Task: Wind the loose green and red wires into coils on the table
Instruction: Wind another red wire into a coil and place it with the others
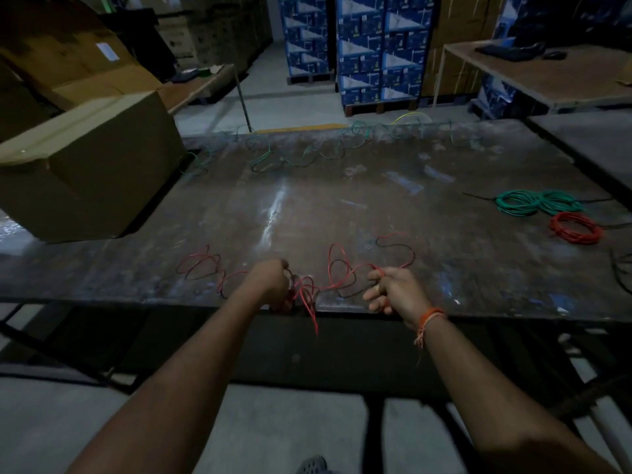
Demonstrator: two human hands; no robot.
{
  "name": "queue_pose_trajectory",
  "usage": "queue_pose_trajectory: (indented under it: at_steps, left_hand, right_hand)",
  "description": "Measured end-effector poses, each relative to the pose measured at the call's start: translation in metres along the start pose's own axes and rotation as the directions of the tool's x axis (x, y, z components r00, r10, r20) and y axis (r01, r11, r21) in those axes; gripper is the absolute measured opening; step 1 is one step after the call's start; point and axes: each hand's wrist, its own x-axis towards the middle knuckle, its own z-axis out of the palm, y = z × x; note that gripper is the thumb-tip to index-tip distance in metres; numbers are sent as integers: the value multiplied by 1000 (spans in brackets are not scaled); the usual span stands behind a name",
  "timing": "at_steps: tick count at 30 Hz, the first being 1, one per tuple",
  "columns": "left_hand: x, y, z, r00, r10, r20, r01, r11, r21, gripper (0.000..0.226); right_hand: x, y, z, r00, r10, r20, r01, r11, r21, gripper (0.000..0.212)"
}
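Red wire (337, 265) is pinched in curled fingers of both left hand (273, 285) and right hand (393, 290).

Table (342, 200): worn, scuffed, dull sheen. Box (85, 172): matt brown cardboard. Red wire (342, 265), green wire (297, 159): smooth plastic sheath.

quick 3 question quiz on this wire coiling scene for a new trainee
1. True or false: the loose thin red wire is gripped by both the left hand and the right hand.
2. Which finished bundle lies farther from the person: the wound green wire coil or the wound red wire coil?
3. Fill in: the loose thin green wire sprawls along the table's ____ edge.

Key
1. True
2. The wound green wire coil
3. Far, beyond the large brown cardboard box on the worn dark table.
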Motion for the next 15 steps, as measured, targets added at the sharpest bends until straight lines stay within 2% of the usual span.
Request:
queue_pose_trajectory:
  at_steps: [4, 6, 8, 10, 11, 12, 13, 15]
  left_hand:
    - [-31, 6, 12, 973, -19, 228, 87, 952, -293, 23]
    - [-47, 12, 18, 932, -34, 361, 163, 928, -335, 16]
    - [-58, 19, 22, 901, -25, 433, 154, 951, -267, 12]
    - [-59, 22, 20, 923, -6, 384, 10, 1000, -8, 9]
    - [-57, 24, 19, 941, 16, 338, -59, 991, 117, 17]
    - [-58, 26, 17, 963, 14, 270, -68, 979, 192, 23]
    - [-60, 30, 16, 979, 23, 201, -72, 967, 243, 25]
    - [-60, 34, 17, 999, 31, 34, -35, 992, 119, 17]
  right_hand:
    - [-16, 2, -5, 999, -17, 50, 18, 999, -30, 33]
    - [-21, 4, -9, 997, -22, 70, 25, 999, -45, 35]
    - [-27, 8, -13, 996, -24, 87, 29, 998, -58, 36]
    - [-34, 12, -19, 995, -31, 99, 37, 998, -54, 36]
    - [-38, 14, -22, 994, -40, 104, 45, 998, -50, 36]
    - [-42, 16, -26, 993, -49, 106, 54, 998, -42, 36]
    - [-47, 17, -29, 993, -60, 106, 64, 997, -31, 36]
    - [-51, 20, -35, 991, -82, 108, 84, 996, -19, 38]
